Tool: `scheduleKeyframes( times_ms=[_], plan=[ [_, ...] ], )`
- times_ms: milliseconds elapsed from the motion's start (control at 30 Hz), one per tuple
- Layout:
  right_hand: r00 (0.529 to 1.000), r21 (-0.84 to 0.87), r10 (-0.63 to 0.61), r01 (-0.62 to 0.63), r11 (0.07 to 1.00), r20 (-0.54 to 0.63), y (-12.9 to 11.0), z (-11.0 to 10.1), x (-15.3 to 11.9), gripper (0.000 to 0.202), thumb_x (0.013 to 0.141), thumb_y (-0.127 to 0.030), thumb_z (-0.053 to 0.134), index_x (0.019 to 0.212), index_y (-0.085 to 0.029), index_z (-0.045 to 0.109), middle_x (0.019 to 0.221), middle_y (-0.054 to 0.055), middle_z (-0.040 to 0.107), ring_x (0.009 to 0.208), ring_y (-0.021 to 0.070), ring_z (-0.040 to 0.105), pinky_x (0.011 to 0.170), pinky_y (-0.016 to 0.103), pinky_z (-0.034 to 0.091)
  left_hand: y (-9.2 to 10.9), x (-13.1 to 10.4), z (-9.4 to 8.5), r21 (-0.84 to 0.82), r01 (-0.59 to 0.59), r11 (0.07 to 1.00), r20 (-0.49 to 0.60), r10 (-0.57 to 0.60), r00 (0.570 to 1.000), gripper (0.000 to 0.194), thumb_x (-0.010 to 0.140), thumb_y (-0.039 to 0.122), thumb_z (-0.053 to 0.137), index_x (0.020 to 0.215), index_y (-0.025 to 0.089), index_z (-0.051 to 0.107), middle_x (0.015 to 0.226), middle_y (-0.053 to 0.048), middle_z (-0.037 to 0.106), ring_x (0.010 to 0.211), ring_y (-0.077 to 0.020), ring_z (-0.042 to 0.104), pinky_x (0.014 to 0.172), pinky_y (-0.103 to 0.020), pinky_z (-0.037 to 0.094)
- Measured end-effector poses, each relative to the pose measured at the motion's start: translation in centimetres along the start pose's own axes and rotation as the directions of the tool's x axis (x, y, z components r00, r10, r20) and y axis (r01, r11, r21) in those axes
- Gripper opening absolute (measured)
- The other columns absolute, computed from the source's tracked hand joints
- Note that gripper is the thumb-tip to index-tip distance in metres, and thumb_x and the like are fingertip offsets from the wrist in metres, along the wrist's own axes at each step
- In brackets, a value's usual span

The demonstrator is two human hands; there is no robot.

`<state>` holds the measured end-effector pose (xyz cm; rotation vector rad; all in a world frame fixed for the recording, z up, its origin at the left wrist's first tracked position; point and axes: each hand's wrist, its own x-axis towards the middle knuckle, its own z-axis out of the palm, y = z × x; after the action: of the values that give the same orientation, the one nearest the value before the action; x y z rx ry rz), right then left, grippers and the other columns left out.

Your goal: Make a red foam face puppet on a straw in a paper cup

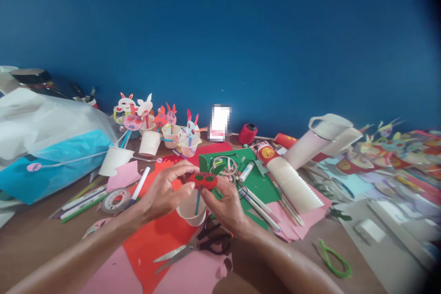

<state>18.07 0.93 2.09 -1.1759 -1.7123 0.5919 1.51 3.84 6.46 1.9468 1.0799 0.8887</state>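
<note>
Between my two hands is a small red paper face (207, 181) with green eye spots. A blue stick (197, 204) runs down from it into a white paper cup (192, 215). My left hand (171, 190) pinches the face's left edge with thumb and fingers. On the other side, my right hand (225, 202) grips its right edge, thumb in front and fingers partly hidden. Just below the cup, black-handled scissors (189, 249) lie with parted blades over orange paper (156, 243) and pink paper (193, 275).
Paper cups (149, 144) with animal faces on sticks line the back, by the blue wall. Markers (84, 200) and a tape roll (116, 200) lie left, near a plastic bag (44, 115). Rightward are green paper (265, 188), stacked cups (294, 183) and a white jug (312, 140).
</note>
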Motion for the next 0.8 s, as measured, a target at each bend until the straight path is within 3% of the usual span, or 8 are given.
scheduleKeyframes(
  times_ms=[167, 367, 600, 800],
  plan=[
    [1.0, -0.007, -0.006, 0.006, 1.0, -0.001, 0.1, 0.0, -0.1, 0.014, 0.077, -0.02, 0.055, 0.084, -0.022, 0.067, 0.08, 0.002, 0.066, 0.075, 0.0167, 0.056, 0.074, 0.03, 0.039, -0.6, -0.5, -1.2, 0.05, -0.066, 0.997, 0.015, 0.065, 0.998, 0.02, 0.077, 0.021, 0.047, 0.089, 0.018, 0.063, 0.096, -0.006, 0.061, 0.089, -0.0191, 0.056, 0.08, -0.027, 0.044],
    [1.0, 0.002, -0.021, 0.021, 1.0, 0.019, 0.0, 0.2, -0.1, 0.014, 0.079, -0.021, 0.053, 0.083, -0.022, 0.066, 0.078, 0.001, 0.065, 0.075, 0.0164, 0.056, 0.075, 0.03, 0.039, -2.4, -2.1, -1.8, 0.11, 0.027, 0.994, 0.074, -0.035, 0.997, 0.025, 0.077, 0.023, 0.05, 0.099, 0.02, 0.061, 0.111, -0.006, 0.059, 0.104, -0.0221, 0.053, 0.089, -0.03, 0.042],
    [0.999, 0.014, -0.027, 0.027, 1.0, 0.018, -0.3, 0.1, -0.2, 0.014, 0.077, -0.019, 0.053, 0.082, -0.022, 0.066, 0.073, 0.001, 0.062, 0.074, 0.0163, 0.055, 0.075, 0.03, 0.04, -1.9, -2.4, -1.1, 0.114, 0.056, 0.992, 0.122, -0.07, 0.99, 0.02, 0.074, 0.025, 0.055, 0.091, 0.02, 0.064, 0.102, -0.006, 0.063, 0.092, -0.0208, 0.058, 0.08, -0.028, 0.046],
    [0.999, 0.021, -0.033, 0.032, 0.999, 0.027, -0.5, 0.1, -0.3, 0.014, 0.078, -0.02, 0.053, 0.083, -0.021, 0.066, 0.076, 0.002, 0.063, 0.075, 0.0166, 0.055, 0.075, 0.03, 0.04, -1.8, -2.3, -1.0, 0.029, 0.095, 0.995, 0.169, -0.098, 0.981, 0.02, 0.079, 0.025, 0.048, 0.087, 0.019, 0.065, 0.092, -0.005, 0.066, 0.086, -0.0187, 0.059, 0.078, -0.027, 0.046]
  ],
)
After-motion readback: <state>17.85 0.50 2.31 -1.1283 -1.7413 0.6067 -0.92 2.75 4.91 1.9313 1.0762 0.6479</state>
